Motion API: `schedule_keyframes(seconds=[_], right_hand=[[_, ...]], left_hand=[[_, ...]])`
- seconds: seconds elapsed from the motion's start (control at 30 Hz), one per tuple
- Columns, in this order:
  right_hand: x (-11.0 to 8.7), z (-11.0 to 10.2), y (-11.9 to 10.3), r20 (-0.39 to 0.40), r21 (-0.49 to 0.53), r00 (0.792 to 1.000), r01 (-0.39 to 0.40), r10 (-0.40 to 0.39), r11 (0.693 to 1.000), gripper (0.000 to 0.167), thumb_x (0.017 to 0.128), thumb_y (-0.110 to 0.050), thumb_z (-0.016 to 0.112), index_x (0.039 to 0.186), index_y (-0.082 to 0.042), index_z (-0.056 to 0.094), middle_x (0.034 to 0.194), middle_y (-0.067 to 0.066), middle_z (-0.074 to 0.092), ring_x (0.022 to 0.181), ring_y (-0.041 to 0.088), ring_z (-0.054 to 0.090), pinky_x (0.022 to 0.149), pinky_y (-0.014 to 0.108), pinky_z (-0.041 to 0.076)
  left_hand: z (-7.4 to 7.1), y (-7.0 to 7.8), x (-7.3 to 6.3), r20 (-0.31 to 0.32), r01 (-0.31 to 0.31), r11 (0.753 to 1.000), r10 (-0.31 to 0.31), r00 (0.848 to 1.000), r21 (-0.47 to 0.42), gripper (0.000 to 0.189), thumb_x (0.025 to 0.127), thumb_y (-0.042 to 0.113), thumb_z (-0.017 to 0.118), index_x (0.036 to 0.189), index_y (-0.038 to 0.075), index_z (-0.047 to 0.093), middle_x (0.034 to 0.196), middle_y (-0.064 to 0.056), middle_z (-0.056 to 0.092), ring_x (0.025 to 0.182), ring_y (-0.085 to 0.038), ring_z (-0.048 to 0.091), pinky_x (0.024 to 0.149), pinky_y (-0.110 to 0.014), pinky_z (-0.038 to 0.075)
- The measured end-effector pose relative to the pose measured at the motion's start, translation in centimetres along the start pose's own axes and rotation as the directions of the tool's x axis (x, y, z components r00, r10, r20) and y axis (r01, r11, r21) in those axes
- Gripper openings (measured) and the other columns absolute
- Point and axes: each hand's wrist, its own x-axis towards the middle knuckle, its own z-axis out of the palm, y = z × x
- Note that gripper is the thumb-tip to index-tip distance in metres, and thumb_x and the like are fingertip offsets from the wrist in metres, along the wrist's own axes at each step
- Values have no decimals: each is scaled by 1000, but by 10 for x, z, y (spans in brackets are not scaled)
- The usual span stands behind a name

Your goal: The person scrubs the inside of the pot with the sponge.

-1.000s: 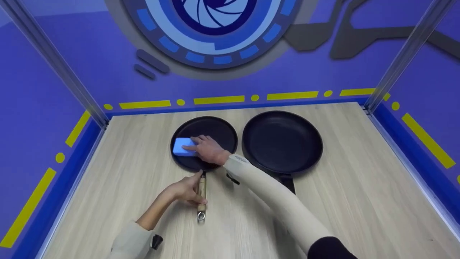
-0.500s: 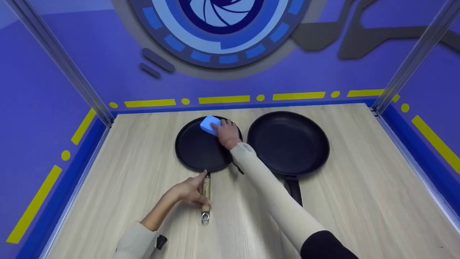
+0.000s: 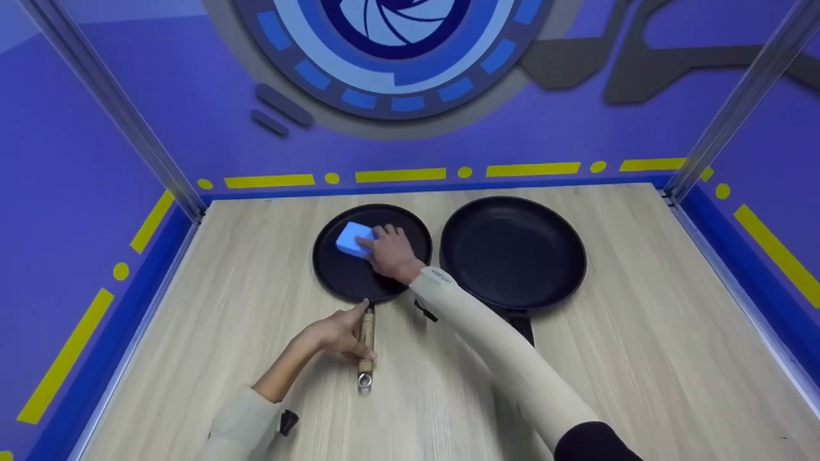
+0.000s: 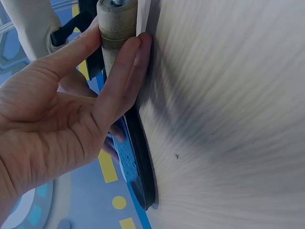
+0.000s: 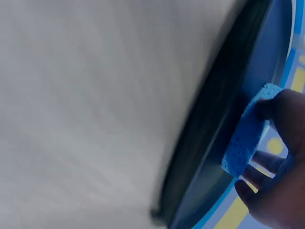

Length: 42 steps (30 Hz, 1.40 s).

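Note:
A small black flat pan (image 3: 343, 275) lies on the wooden table, its wooden handle (image 3: 367, 336) pointing toward me. My left hand (image 3: 339, 333) grips that handle between thumb and fingers; in the left wrist view the handle's end (image 4: 118, 28) sits between them. On the pan's cooking surface, left of its far middle, is a blue sponge (image 3: 353, 239). My right hand (image 3: 392, 253) holds the sponge by its right side. The right wrist view shows thumb and fingers on either side of the sponge (image 5: 248, 133), which lies against the pan (image 5: 214, 114).
A larger, deeper black frying pan (image 3: 512, 250) stands right beside the small pan, its black handle (image 3: 522, 326) partly under my right forearm. Blue printed walls (image 3: 160, 83) enclose the table (image 3: 653, 358) at the back and both sides.
My right hand has moved the sponge from the pan's left side up to its far edge, then back down and left. The left hand keeps its grip on the handle.

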Motion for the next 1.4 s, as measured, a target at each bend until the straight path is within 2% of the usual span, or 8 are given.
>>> schedule_keyframes(seconds=[0.1, 0.17, 0.27, 0.5, 0.63, 1.03, 1.23, 1.4], right_hand=[[-8, -6, -11, -6, 2, 993, 119, -119, 993, 47, 103, -35, 59, 150, -38, 51, 146, 12, 55, 128, 34, 53, 108, 50, 48], [-14, -9, -17, -8, 0, 982, 190, -190, 982, 47, 102, -36, 61, 148, -36, 54, 143, 13, 58, 123, 35, 56, 105, 49, 51], [-20, -13, -22, -16, 16, 969, 247, -247, 969, 47, 98, -40, 67, 143, -33, 60, 134, 13, 63, 114, 33, 59, 100, 46, 54], [-29, -20, -29, 31, 64, 974, 223, -226, 973, 51, 92, -48, 73, 139, -31, 65, 123, 9, 64, 107, 29, 59, 94, 42, 56], [-31, -22, -35, 20, 93, 977, 209, -212, 973, 50, 90, -46, 75, 136, -28, 67, 120, 11, 65, 106, 31, 60, 90, 44, 58], [-28, -25, -40, 44, 163, 981, 178, -187, 970, 50, 91, -42, 76, 138, -25, 66, 125, 12, 64, 112, 29, 59, 101, 44, 53], [-32, -20, -31, 51, 144, 972, 219, -228, 965, 46, 92, -38, 75, 136, -26, 67, 122, 12, 65, 110, 29, 59, 103, 43, 50], [-30, -18, -12, 11, 213, 976, 211, -218, 954, 46, 92, -31, 77, 136, -22, 68, 126, 16, 64, 113, 35, 58, 101, 48, 50]], left_hand=[[-2, 1, 3, -5, -15, 1000, 15, 1000, 27, 111, 81, 15, 88, 161, -4, 13, 149, -33, 46, 117, -30, 60, 118, -48, 41], [-3, 2, 4, -9, -24, 999, 24, 1000, 48, 111, 81, 17, 88, 161, -5, 14, 158, -32, 35, 138, -36, 46, 124, -52, 31], [-4, 3, 5, -9, -36, 997, 37, 999, 66, 110, 81, 18, 88, 159, -7, 15, 160, -31, 33, 149, -41, 35, 126, -53, 26], [-7, 4, 3, -13, -37, 997, 38, 999, 73, 110, 78, 16, 90, 157, -10, 18, 157, -32, 37, 145, -40, 40, 124, -53, 32], [-6, 2, 1, -19, -28, 998, 29, 999, 59, 111, 77, 16, 91, 157, -10, 18, 157, -33, 37, 145, -39, 40, 124, -51, 32], [-8, -1, -1, -29, -34, 998, 36, 999, 58, 109, 79, 16, 90, 157, -11, 18, 160, -32, 34, 149, -40, 34, 125, -52, 29], [-1, -2, 0, -21, -37, 998, 38, 999, 48, 109, 79, 17, 90, 158, -9, 18, 158, -33, 36, 145, -41, 40, 123, -52, 32], [-1, 0, 3, -19, -6, 1000, 7, 1000, 31, 113, 78, 17, 91, 160, -5, 16, 158, -32, 37, 138, -36, 47, 122, -49, 35]])
